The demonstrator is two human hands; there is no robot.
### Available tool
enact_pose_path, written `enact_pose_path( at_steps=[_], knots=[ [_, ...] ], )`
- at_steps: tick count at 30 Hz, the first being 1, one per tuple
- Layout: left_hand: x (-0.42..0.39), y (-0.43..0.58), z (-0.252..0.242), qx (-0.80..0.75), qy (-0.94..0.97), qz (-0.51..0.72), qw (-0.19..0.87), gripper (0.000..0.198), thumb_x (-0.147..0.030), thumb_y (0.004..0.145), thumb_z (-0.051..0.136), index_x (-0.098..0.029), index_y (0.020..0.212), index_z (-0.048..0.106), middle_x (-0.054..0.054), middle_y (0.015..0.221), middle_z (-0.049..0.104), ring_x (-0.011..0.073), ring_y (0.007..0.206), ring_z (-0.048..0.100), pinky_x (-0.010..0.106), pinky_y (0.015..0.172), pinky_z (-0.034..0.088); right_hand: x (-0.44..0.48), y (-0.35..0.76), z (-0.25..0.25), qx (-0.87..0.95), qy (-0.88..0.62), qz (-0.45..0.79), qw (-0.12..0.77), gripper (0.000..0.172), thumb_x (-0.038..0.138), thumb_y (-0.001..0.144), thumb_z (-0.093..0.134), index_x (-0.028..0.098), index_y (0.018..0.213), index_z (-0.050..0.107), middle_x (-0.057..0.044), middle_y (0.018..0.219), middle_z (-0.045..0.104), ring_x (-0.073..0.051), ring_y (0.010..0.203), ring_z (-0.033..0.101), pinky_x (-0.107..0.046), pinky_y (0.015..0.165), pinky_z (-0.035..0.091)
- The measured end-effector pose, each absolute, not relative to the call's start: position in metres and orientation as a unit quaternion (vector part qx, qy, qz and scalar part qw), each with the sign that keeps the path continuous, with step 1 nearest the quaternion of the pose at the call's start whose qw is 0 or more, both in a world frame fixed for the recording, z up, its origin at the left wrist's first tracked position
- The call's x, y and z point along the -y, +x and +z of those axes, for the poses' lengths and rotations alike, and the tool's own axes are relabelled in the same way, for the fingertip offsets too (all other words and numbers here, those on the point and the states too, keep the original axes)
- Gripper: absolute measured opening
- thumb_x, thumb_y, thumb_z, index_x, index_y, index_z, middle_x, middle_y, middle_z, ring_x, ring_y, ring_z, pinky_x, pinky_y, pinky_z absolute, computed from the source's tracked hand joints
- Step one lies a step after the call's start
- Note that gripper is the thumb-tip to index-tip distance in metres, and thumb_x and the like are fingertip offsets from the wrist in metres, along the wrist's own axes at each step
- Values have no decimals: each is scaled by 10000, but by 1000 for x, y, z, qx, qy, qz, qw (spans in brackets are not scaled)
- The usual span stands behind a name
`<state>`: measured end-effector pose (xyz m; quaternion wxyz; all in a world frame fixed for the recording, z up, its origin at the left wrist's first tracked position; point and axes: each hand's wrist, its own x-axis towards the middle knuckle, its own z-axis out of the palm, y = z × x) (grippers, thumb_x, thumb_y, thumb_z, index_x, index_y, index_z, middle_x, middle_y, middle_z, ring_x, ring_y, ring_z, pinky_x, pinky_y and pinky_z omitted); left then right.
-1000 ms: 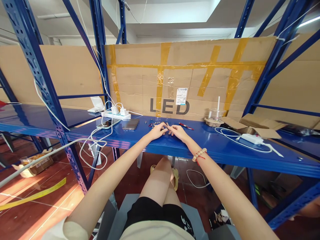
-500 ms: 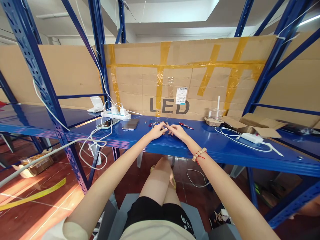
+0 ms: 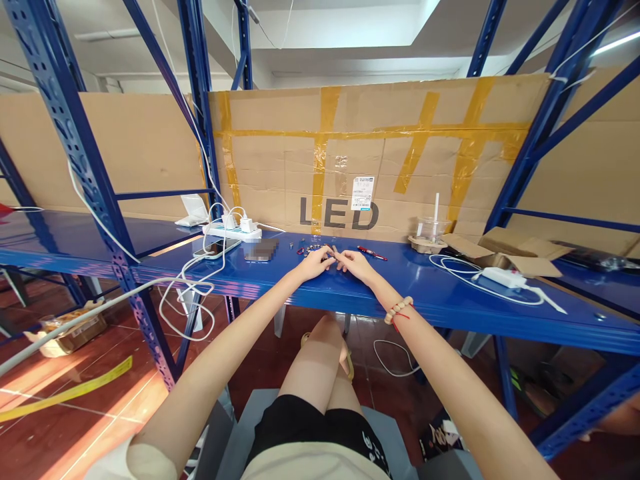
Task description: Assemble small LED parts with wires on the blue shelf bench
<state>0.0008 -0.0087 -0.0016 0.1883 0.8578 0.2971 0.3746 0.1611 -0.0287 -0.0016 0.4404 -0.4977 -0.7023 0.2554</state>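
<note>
Reading the clock from the meeting fingertips, with twelve toward the cardboard. Wearing a beaded bracelet on the right wrist, at five o'clock (perhaps bulky enough to be catching on the shelf edge). Holding left hand and right hand over the front of the blue metal shelf, with fingers bent and tips together at the centre. Possibly pinching something tiny there, but not being able to make out what, or whether at all. Risking, with a loose pinch, dropping any such piece over the shelf edge at six. Seeing small shiny pieces lying loose just beside the left hand at eleven, easily scattered by a careless knuckle. Noting a red pen-like tool at two, probably prone to rolling if nudged. Farther out, also at two, seeing a clear plastic cup, perhaps risking tipping under a wide reach. Facing, farthest, a taped cardboard panel at twelve.
</note>
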Motion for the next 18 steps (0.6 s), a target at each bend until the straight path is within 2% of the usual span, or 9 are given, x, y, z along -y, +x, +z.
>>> enact_pose_path(
  at_steps=[18],
  knots=[
    [9, 0, -2, -300, 857, 377, 181, 147, -282, 810, 444, -161, 878, 493, -40, 564, 514, 110, 582, 533, 256, 663, 425, 31, 160, 0, 693, -487, 278, 453, 293, 430, 747, 570, 142, 697, 591, -23, 599, 607, -88, 500, 505, -220, 580, 416]
  ],
)
